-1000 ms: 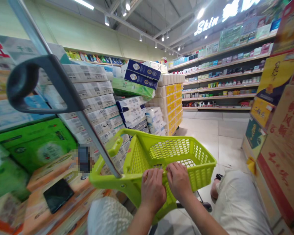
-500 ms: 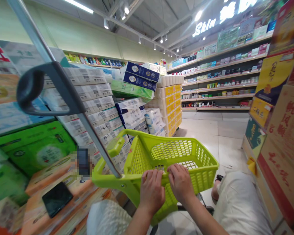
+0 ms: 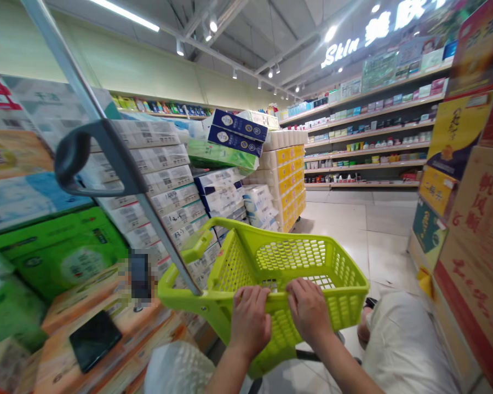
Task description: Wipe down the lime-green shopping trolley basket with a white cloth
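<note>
A lime-green shopping basket cart (image 3: pixel 353 287) with perforated sides stands in front of me; I see nothing in its basket. My left hand (image 3: pixel 250 320) is curled over the near rim, fingers on top and pointing inward. To its right, my right hand (image 3: pixel 310 309) grips the same rim, a small gap between the two. Both thumbs are mostly hidden. From the cart's left end rises a slanted metal pole with a dark grey loop handle (image 3: pixel 76 156), which neither hand touches.
Stacked tissue packs (image 3: pixel 172 191) line the left side. A black tablet-like device (image 3: pixel 95 340) lies on orange packs (image 3: pixel 57 355) at lower left. Cartons (image 3: pixel 472 262) are piled on the right. Pale tiled floor (image 3: pixel 349 210) leads to shelves (image 3: pixel 370 142) of small products.
My hands have slid slightly apart along the rim, the right one rightward and the left one a little leftward. The pole's handle appears shifted right and slightly down in view.
</note>
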### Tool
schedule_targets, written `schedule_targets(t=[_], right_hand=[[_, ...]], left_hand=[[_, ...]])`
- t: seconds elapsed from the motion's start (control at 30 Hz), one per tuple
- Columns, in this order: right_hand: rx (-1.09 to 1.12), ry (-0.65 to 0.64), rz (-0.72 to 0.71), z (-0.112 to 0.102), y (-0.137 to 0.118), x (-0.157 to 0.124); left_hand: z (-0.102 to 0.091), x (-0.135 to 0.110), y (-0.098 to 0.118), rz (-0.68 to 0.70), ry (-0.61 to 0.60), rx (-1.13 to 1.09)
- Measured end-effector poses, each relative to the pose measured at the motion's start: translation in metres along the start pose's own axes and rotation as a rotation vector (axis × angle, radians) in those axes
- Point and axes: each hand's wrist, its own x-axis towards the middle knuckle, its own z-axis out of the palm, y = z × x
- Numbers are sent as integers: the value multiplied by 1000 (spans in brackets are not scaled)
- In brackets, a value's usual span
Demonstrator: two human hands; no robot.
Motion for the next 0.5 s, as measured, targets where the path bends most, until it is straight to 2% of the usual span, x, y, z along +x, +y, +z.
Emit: schedule_targets(t=[0.17, 0.23, 0.4, 0.5], right_hand=[[-120, 60, 57, -17, 31, -5], [-121, 74, 73, -14, 26, -4], [-47, 27, -4, 2, -8, -1], [-87, 9, -9, -4, -3, -2]], left_hand=[[-1, 2, -3, -29, 35, -30], [-1, 3, -1, -50, 34, -25], [-3, 4, 2, -13, -21, -39], [-7, 5, -1, 4, -27, -48]])
